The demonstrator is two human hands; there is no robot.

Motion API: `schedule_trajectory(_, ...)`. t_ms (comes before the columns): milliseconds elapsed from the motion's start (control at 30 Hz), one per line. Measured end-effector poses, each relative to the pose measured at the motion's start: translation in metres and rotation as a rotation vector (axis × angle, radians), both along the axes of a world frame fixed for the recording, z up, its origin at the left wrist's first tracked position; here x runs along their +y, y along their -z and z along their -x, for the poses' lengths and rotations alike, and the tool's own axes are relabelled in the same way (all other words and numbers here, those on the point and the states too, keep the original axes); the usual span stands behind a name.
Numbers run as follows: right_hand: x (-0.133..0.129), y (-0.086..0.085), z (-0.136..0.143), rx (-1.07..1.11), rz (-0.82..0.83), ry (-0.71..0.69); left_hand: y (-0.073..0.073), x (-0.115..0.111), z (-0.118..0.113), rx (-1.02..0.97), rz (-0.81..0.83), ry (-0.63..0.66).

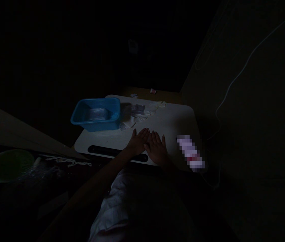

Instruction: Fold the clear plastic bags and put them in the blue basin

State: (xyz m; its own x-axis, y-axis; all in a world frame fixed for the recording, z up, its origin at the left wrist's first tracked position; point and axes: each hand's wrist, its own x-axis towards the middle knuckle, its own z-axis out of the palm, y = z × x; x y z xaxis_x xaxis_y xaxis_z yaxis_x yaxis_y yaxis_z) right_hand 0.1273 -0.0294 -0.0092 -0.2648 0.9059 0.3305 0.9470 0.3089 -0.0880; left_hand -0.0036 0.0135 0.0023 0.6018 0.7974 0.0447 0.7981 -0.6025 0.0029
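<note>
Both hands rest side by side at the near edge of a small white table, in dim light. My left hand lies with its fingers stretched out, holding nothing. Close beside it, my right hand has its fingers extended and its thumb apart, also holding nothing. Beyond the left hand, clear plastic packets and pale scraps are spread on the tabletop. A blue plastic basin stands on the table's left side, with clear plastic packaging inside.
A pixelated, lit object, perhaps a phone, lies at the table's right edge. A black slot runs along the near edge. A white cable hangs at right. A green basket stands lower left. A small cup lies beyond the table.
</note>
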Motion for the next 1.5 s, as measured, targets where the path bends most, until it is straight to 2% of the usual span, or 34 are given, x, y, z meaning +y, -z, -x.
schedule_trajectory(300, 0.0003, 0.0005, 0.0004, -0.008, 0.007, 0.007, 0.0034, 0.0009, 0.0007, -0.017, -0.019, 0.005)
schedule_trajectory(633, 0.0003, 0.0014, 0.0006, -0.001, 0.007, 0.012, -0.0028, -0.0008, -0.0005, -0.009, 0.024, -0.004)
schedule_trajectory(1500, -0.0004, -0.0015, 0.0018, -0.038, 0.042, 0.031, 0.0013, -0.0002, 0.0007, 0.016, -0.023, 0.008)
